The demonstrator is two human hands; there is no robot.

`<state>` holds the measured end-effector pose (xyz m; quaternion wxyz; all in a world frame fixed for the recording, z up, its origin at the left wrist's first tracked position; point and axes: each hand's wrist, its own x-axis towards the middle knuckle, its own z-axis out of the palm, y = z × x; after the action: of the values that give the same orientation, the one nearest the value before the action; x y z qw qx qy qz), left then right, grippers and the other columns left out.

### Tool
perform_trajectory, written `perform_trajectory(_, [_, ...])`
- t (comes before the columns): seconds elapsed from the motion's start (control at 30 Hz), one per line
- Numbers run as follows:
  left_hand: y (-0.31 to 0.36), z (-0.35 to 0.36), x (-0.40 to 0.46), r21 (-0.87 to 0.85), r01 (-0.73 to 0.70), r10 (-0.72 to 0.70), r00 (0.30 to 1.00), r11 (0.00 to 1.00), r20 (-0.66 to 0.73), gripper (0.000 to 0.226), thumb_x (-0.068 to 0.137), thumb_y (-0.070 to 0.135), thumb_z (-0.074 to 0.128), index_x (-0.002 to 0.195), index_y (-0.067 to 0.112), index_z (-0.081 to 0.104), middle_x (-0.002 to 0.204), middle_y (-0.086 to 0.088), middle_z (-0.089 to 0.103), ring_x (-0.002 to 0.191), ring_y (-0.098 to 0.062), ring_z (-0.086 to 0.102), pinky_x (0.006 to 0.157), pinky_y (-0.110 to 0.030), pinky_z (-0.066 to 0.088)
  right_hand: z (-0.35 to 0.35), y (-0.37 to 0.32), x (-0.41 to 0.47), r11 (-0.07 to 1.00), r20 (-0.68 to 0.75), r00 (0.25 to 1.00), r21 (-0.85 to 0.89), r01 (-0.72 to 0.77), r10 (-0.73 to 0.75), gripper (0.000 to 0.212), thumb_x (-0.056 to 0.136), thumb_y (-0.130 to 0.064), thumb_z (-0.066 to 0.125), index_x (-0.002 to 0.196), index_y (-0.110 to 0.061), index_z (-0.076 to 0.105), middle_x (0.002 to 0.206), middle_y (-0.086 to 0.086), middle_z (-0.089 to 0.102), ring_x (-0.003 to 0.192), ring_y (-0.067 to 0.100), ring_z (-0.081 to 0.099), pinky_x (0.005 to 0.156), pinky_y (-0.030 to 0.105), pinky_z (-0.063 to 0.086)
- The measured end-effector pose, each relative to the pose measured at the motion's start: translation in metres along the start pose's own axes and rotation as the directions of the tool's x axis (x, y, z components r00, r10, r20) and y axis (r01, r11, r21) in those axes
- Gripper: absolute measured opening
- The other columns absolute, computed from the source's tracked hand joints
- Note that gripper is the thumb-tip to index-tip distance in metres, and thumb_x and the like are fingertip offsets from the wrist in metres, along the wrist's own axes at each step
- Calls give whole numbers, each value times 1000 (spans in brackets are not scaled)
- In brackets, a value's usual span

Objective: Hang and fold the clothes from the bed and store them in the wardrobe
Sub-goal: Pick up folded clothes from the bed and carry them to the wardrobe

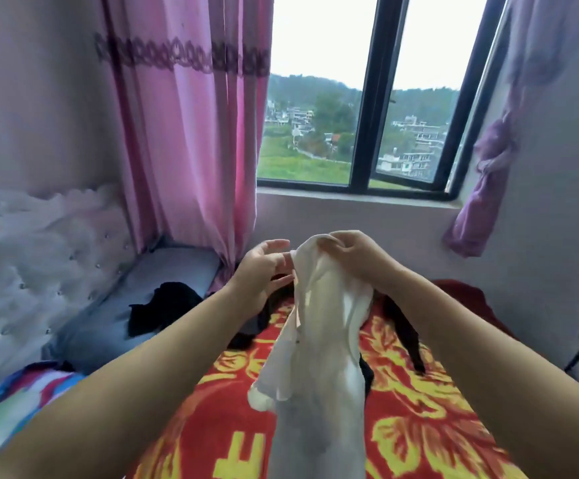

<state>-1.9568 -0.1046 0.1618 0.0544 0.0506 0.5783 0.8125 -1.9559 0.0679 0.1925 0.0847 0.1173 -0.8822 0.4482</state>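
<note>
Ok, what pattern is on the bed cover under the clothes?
Red bed cover with large yellow floral shapes and lettering; the head view shows it.

Grip: right hand [346, 254] pinches the top of the shirt [319, 326]; left hand [263, 271] just left of it.
Below grip: bedspread [419, 409].
Left of grip: pillow [122, 312], dark garment [163, 307] on it.
Behind grip: window [360, 98], curtain [191, 133] to its left.

Two hands [263, 267] [352, 252], one white garment [319, 340], three black garments [163, 305] [405, 330] [250, 331] beside it, one pillow [115, 312], two curtains [184, 133] [495, 160].
</note>
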Motion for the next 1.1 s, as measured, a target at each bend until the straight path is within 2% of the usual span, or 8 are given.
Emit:
perform_trajectory(0.1, [16,8,-10,375,-281,203,951,883,235,48,79,-12,47,118,15,55,92,0,65,83,-14,62,71,-20,52,-22,-21,7,1000,-37,999,-9,23,-24,31,97,-30,54,101,-5,71,82,9,64,70,18,54,65,31,46])
perform_trajectory(0.2, [21,18,-12,816,-552,549,741,172,386,67,83,-8,54,143,20,41,111,-9,57,89,-22,57,72,-26,45,-40,-41,9,999,-10,999,21,41,-41,32,95,-34,57,100,-6,71,76,7,62,64,18,52,59,30,43])
perform_trajectory(0.27, [30,23,-15,816,-546,666,540,-188,514,70,76,-7,66,139,17,49,100,-15,56,81,-29,56,63,-35,46,-50,-51,7,996,60,994,24,87,-88,29,95,-32,58,93,-6,72,70,1,62,59,12,52,55,25,43])
perform_trajectory(0.4, [57,34,-15,674,-645,729,255,-361,635,42,67,-9,72,103,13,73,86,-15,58,77,-31,59,62,-33,47,-61,-57,0,994,93,990,24,107,-109,33,92,-30,63,84,2,66,62,-3,52,51,3,45,48,13,37])
perform_trajectory(0.47, [66,41,-12,624,-642,661,234,-446,713,36,63,-14,68,92,8,72,87,-15,61,78,-31,62,66,-36,49,-63,-51,-3,994,71,994,76,82,-88,31,93,-23,62,96,7,66,69,2,54,56,4,48,52,14,38])
perform_trajectory(0.67, [76,49,12,814,-565,531,735,136,422,3,85,6,56,86,8,56,83,-1,57,78,-21,57,68,-16,46,-67,-46,-22,999,-59,998,-33,6,-8,33,96,-19,51,128,-12,58,121,3,61,103,12,56,73,16,46])
perform_trajectory(0.83, [83,55,19,760,-514,566,789,397,238,19,86,-1,49,81,12,61,67,7,55,61,-3,49,50,-3,37,-33,-47,-44,983,126,988,-172,-63,85,34,91,-47,57,113,-21,56,100,-5,63,93,13,63,70,27,51])
perform_trajectory(1.1, [97,31,13,802,-452,516,829,390,216,21,85,-1,48,73,10,62,59,3,54,56,-8,48,47,-11,37,-27,2,-27,948,-87,963,-173,-267,256,24,80,0,42,64,-9,59,70,5,57,71,22,52,56,25,38])
